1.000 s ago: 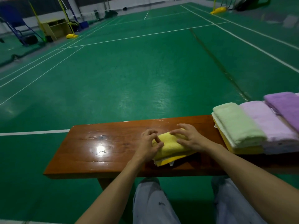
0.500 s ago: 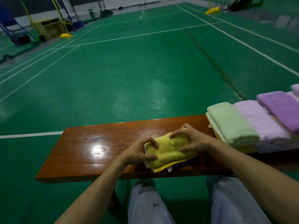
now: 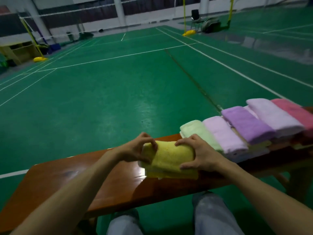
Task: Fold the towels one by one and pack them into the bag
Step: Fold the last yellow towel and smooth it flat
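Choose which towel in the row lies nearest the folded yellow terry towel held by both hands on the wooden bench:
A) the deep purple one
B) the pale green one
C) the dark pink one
B: the folded pale green terry towel starts the row on the brown wooden bench, just beside the folded yellow terry towel gripped by the left hand and right hand.

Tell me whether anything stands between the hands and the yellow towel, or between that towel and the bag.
Nothing does at the hands: the left hand and right hand both grip the yellow towel. No bag is in view, so that path cannot be judged; folded towels lie close on its right on the bench.
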A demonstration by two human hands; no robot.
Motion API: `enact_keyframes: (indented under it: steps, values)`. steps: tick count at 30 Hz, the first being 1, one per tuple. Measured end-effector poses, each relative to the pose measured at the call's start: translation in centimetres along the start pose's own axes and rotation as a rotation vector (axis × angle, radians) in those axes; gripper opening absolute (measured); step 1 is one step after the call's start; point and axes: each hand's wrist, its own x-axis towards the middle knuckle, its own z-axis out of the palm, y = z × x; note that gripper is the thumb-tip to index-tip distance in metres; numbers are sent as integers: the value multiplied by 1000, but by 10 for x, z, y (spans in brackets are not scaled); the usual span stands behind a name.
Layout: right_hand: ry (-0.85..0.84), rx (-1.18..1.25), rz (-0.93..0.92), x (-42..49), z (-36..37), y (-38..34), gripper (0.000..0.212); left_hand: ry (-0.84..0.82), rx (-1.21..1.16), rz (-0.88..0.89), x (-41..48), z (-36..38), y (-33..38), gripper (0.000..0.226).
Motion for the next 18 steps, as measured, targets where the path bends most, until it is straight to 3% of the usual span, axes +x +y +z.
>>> enact_keyframes:
  steps: [4,10,16,18]
  values:
    - [302,13,74,-10,-37,10,68,-8,156,133,75,-35,39,57]
    - [675,64,307,-24,-65,40,70,-52,274,176,190,-44,106,46]
    - [820,185,497,-36,-50,67,70,-205,330,190,270,-1,139,41]
    - [782,193,550,-37,-49,70,70,-144,431,283,284,15,137,27]
